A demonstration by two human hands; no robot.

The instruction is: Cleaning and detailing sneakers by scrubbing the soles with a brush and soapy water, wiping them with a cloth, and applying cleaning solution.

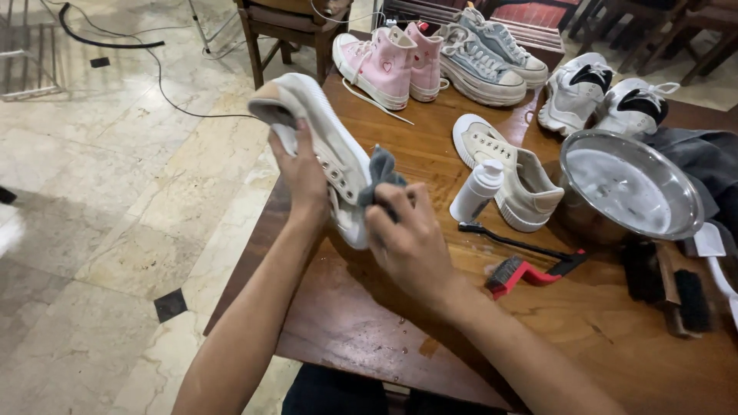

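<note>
My left hand grips a cream canvas sneaker from behind and holds it tilted above the near left corner of the wooden table. My right hand presses a small grey cloth against the side of that sneaker near its eyelets. The matching cream sneaker lies on the table to the right, beside a small white bottle.
A metal bowl of foamy water sits at right. A red-and-black brush and dark brushes lie near it. Pink, grey and white sneaker pairs stand at the back. A chair and marble floor are left.
</note>
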